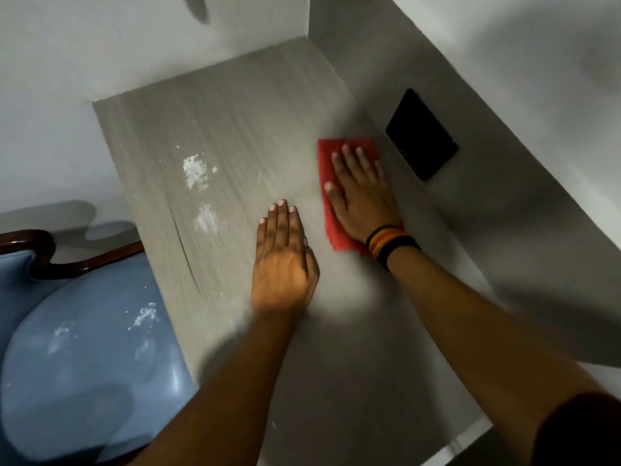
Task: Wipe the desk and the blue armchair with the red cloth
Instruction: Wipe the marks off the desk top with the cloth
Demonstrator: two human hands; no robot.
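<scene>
Here, right hand (361, 200) flat, grip spread, pressing folded red cloth (339, 153) onto grey streaky-grained table (255, 105); left hand (284, 260) flat, empty; white powdery smears (196, 171) beside; glossy blue armchair (84, 358) dusted too.

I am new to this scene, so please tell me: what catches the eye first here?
The red cloth under the flat right hand, near the desk's right side. Then white powder patches on the desk's left part, and more on the blue armchair beside it.
</scene>
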